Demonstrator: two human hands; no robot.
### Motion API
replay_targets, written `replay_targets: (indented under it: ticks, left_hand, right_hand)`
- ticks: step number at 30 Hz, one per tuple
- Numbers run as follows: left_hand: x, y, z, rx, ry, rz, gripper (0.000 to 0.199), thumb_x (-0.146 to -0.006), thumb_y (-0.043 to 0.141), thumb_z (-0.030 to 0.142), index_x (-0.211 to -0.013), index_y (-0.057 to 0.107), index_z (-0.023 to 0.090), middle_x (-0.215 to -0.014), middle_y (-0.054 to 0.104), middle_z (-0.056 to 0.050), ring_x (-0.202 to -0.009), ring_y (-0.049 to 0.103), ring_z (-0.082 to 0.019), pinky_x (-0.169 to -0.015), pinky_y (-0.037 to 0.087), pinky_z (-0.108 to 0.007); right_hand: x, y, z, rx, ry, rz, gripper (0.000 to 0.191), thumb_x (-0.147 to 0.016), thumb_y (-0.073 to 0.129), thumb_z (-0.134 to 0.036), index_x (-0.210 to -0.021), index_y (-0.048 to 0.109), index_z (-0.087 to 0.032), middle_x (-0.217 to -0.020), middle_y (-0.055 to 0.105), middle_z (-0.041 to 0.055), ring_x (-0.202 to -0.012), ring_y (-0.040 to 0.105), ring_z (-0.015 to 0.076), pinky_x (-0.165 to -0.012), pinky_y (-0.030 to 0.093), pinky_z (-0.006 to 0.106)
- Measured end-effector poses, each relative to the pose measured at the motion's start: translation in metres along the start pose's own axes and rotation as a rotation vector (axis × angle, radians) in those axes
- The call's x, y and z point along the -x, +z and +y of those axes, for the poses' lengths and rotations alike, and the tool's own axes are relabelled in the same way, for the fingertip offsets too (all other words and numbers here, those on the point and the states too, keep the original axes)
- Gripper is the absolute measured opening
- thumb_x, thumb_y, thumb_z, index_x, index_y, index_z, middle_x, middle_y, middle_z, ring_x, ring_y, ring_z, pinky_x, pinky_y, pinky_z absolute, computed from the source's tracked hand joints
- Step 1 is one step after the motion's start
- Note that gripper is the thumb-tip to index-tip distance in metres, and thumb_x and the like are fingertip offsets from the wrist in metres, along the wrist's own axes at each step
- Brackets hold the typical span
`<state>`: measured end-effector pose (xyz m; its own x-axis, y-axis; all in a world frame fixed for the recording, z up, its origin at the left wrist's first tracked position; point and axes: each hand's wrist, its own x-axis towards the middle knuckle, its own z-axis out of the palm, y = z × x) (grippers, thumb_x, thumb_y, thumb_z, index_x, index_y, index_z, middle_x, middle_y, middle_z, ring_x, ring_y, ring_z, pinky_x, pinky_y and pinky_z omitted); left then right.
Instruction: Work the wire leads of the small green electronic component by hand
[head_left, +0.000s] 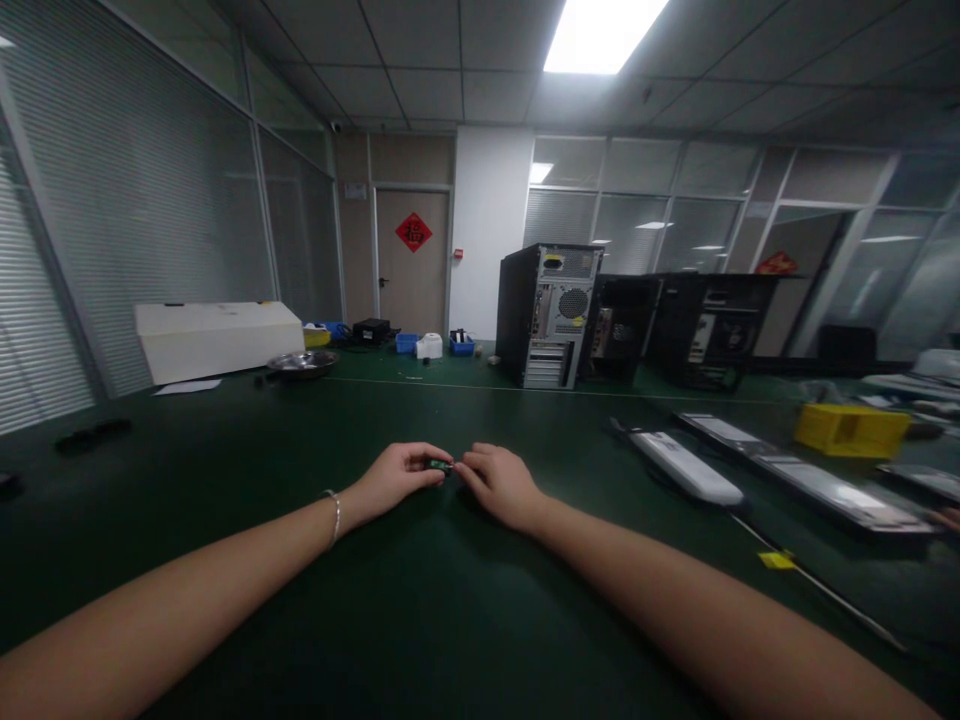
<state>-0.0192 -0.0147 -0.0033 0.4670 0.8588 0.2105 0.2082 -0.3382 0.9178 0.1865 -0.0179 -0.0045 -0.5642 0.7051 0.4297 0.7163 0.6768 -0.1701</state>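
Note:
In the middle of the green table (360, 620), my left hand (394, 478) pinches a small green circuit board (438, 465) between thumb and fingers. A bracelet circles the left wrist. My right hand (499, 482) is just to the right, its fingers curled and thumb and forefinger pressed together at the board's right end. Whether those fingertips grip a tiny part there is too small to make out.
Computer towers (551, 315) stand at the back right. A white power strip (686, 467), long dark-framed units (810, 480) and a yellow bin (853, 430) lie to the right. A metal bowl (303, 363) and white box (221, 340) sit back left. Part of another person's hand shows at the right edge.

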Motion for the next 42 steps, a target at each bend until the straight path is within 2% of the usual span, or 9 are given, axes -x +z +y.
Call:
replay_targets:
  ticks: [6, 11, 23, 29, 32, 34, 38, 42]
  left_hand:
    - [0.0033, 0.0001, 0.0043, -0.112, 0.025, 0.005, 0.031, -0.073, 0.065, 0.025, -0.103, 0.066, 0.018, -0.102, 0.068, -0.007, -0.093, 0.062, -0.022, -0.084, 0.048, -0.034]
    - [0.0061, 0.0004, 0.0058, -0.190, 0.057, 0.029, 0.030, -0.077, 0.062, 0.029, -0.105, 0.066, 0.019, -0.100, 0.069, -0.007, -0.088, 0.063, -0.022, -0.081, 0.048, -0.035]
    - [0.0035, 0.0034, 0.0054, 0.026, 0.009, -0.002, 0.030, -0.075, 0.064, 0.024, -0.104, 0.066, 0.015, -0.090, 0.070, -0.007, -0.081, 0.063, -0.019, -0.078, 0.049, -0.033]
    - [0.0018, 0.0039, 0.0048, 0.061, -0.011, 0.044, 0.030, -0.076, 0.064, 0.025, -0.104, 0.064, 0.014, -0.085, 0.069, -0.006, -0.077, 0.062, -0.016, -0.075, 0.050, -0.031]
    - [0.0005, 0.0032, 0.0033, 0.069, -0.020, 0.088, 0.033, -0.075, 0.065, 0.025, -0.106, 0.062, 0.014, -0.091, 0.068, -0.006, -0.075, 0.063, -0.015, -0.074, 0.050, -0.031]
    - [-0.0001, 0.0028, 0.0015, 0.091, -0.021, 0.098, 0.035, -0.075, 0.065, 0.024, -0.108, 0.060, 0.015, -0.099, 0.067, -0.008, -0.081, 0.063, -0.017, -0.076, 0.051, -0.032]
    - [0.0007, 0.0033, 0.0007, 0.089, -0.031, 0.024, 0.034, -0.076, 0.064, 0.023, -0.108, 0.061, 0.013, -0.101, 0.068, -0.009, -0.090, 0.063, -0.020, -0.084, 0.049, -0.036]
    - [0.0032, 0.0048, 0.0067, 0.103, -0.089, -0.024, 0.036, -0.080, 0.059, 0.022, -0.115, 0.059, 0.014, -0.103, 0.068, -0.009, -0.092, 0.063, -0.021, -0.089, 0.047, -0.038]
  right_hand:
    - [0.0008, 0.0001, -0.0014, 0.030, 0.002, 0.005, 0.034, -0.095, 0.035, -0.037, -0.082, 0.060, -0.018, -0.076, 0.055, 0.0022, -0.072, 0.050, 0.0134, -0.064, 0.034, 0.025]
    - [0.0010, -0.0008, -0.0011, -0.035, -0.014, -0.002, 0.033, -0.095, 0.035, -0.035, -0.080, 0.058, -0.017, -0.076, 0.055, 0.0025, -0.071, 0.050, 0.0128, -0.063, 0.035, 0.023]
    - [-0.0011, 0.0034, 0.0017, -0.179, -0.065, 0.041, 0.032, -0.095, 0.036, -0.033, -0.077, 0.057, -0.016, -0.073, 0.051, 0.0017, -0.070, 0.048, 0.0126, -0.064, 0.036, 0.023]
    - [-0.0018, 0.0052, 0.0037, -0.205, -0.024, 0.057, 0.030, -0.094, 0.037, -0.033, -0.077, 0.056, -0.017, -0.074, 0.052, 0.0018, -0.070, 0.048, 0.0126, -0.064, 0.036, 0.023]
    - [-0.0010, 0.0037, 0.0032, -0.206, -0.022, 0.063, 0.029, -0.095, 0.036, -0.031, -0.077, 0.055, -0.016, -0.075, 0.052, 0.0020, -0.071, 0.049, 0.0128, -0.065, 0.037, 0.023]
    - [0.0001, 0.0022, 0.0019, -0.204, -0.074, 0.044, 0.027, -0.094, 0.036, -0.029, -0.081, 0.055, -0.017, -0.077, 0.053, 0.0022, -0.074, 0.049, 0.0131, -0.067, 0.037, 0.023]
    - [0.0027, -0.0003, -0.0016, -0.185, -0.190, -0.019, 0.025, -0.094, 0.036, -0.027, -0.088, 0.058, -0.017, -0.082, 0.054, 0.0029, -0.077, 0.050, 0.0132, -0.070, 0.038, 0.023]
    - [0.0033, 0.0009, -0.0011, -0.163, -0.133, 0.005, 0.027, -0.095, 0.035, -0.029, -0.088, 0.059, -0.017, -0.082, 0.055, 0.0039, -0.077, 0.050, 0.0139, -0.070, 0.038, 0.024]
